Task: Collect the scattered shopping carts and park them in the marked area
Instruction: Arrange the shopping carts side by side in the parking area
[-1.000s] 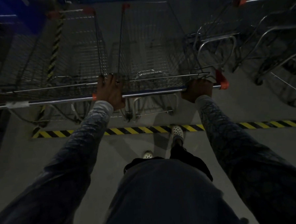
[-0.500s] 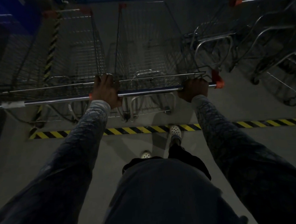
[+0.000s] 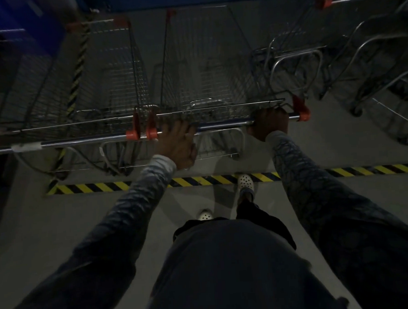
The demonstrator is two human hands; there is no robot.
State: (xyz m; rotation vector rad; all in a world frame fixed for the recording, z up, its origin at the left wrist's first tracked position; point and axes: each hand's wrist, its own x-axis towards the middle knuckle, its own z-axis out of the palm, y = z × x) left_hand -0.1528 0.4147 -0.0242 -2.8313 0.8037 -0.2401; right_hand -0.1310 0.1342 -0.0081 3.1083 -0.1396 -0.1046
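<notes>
From your head camera, both of your hands are on the cart [image 3: 206,83] in front of you. Your left hand [image 3: 177,144] lies over its handle bar [image 3: 222,125] with the fingers wrapped over the top. Your right hand [image 3: 268,122] is curled tight round the far right part of the same bar. The cart stands just past the striped floor line [image 3: 199,181], so I think it is inside the marked area. A second cart [image 3: 113,76] is parked just beside it on the left.

Watch your left hand. The orange end caps [image 3: 141,134] of the two handles are just beside each other, and your fingers are right next to them. If the cart rolls left, it could pinch them.

On the right, the cart's corner is very near the parked carts [image 3: 295,71]. A push that way could hook the wires together.

Your front shoe [image 3: 245,181] is on the line, near the wheels. It is dark, so go slow.
</notes>
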